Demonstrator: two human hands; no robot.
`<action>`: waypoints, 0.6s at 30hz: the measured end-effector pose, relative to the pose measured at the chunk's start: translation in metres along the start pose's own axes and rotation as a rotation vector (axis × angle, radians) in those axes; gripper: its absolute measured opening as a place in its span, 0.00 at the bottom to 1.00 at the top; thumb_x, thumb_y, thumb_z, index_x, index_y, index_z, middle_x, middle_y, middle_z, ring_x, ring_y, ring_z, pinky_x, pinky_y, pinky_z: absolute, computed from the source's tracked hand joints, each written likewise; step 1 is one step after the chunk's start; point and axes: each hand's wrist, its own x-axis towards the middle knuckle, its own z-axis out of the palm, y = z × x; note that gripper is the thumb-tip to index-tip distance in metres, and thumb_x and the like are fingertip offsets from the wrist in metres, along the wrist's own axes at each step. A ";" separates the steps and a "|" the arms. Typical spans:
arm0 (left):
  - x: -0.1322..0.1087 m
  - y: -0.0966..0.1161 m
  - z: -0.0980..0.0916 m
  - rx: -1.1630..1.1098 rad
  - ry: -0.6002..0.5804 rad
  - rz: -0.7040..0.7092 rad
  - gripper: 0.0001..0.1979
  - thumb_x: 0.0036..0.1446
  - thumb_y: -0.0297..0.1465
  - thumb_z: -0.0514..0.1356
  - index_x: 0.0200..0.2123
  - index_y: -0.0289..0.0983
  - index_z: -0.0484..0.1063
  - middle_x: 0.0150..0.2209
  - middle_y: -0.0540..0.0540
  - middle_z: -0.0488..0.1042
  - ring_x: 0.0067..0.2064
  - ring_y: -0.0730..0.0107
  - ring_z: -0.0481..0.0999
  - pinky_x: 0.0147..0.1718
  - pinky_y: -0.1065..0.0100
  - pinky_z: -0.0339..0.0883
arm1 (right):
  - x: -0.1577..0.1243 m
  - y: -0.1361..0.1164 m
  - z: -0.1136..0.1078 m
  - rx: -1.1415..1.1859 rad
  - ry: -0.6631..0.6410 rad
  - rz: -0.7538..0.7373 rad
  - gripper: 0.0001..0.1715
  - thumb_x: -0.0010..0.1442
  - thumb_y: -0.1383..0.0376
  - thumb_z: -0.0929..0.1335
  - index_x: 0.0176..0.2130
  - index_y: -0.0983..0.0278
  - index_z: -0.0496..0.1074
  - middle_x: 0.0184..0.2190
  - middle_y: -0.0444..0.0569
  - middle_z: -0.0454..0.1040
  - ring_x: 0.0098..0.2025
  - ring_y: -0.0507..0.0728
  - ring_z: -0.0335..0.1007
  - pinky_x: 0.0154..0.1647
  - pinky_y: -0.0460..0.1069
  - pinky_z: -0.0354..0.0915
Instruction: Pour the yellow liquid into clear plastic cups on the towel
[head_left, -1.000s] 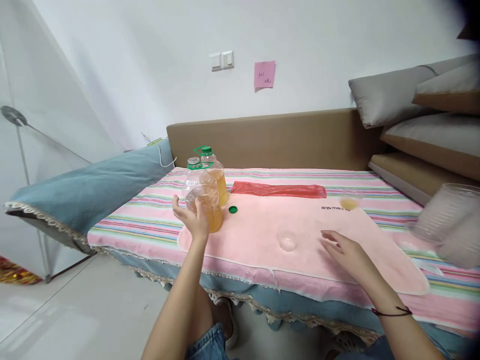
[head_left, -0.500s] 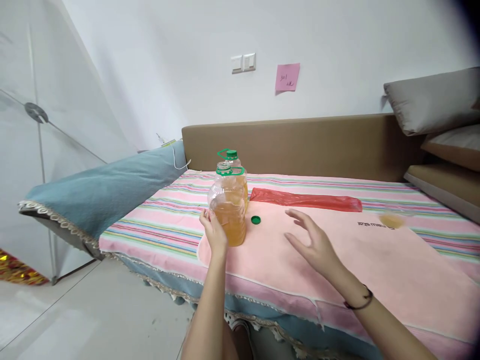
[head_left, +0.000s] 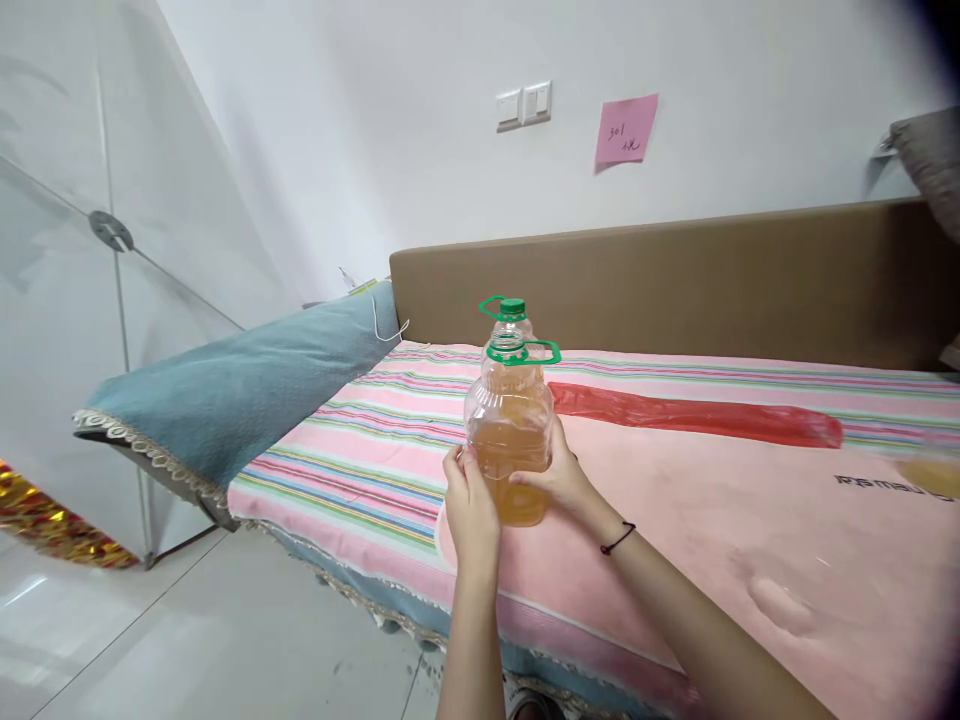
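Note:
A clear plastic bottle (head_left: pixel 511 430), half full of amber liquid, stands uncapped on a pink towel (head_left: pixel 697 520); a green handle ring sits at its neck. My left hand (head_left: pixel 471 498) wraps its left side and my right hand (head_left: pixel 556 476) wraps its right side. Right behind it stands a second bottle (head_left: pixel 511 314) with a green cap on. A small clear cup with amber liquid (head_left: pixel 930 472) sits at the far right edge.
A red plastic bag (head_left: pixel 697 413) lies flat behind the towel on the striped sheet (head_left: pixel 375 420). A blue cushion (head_left: pixel 247 375) lies at the left, a brown backrest (head_left: pixel 675 275) runs along the wall, and tiled floor (head_left: pixel 187 640) is below.
My right hand swept left across the towel and closed on the near bottle's right side. The view turned left, so the loose green cap and the stacked cushions are out of sight.

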 end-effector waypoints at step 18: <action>-0.023 0.013 -0.008 -0.217 -0.063 0.145 0.23 0.65 0.42 0.48 0.54 0.37 0.72 0.58 0.41 0.72 0.61 0.58 0.68 0.60 0.57 0.59 | -0.022 -0.051 0.006 0.044 0.257 -0.100 0.58 0.45 0.55 0.78 0.66 0.55 0.52 0.55 0.55 0.69 0.58 0.67 0.66 0.60 0.66 0.63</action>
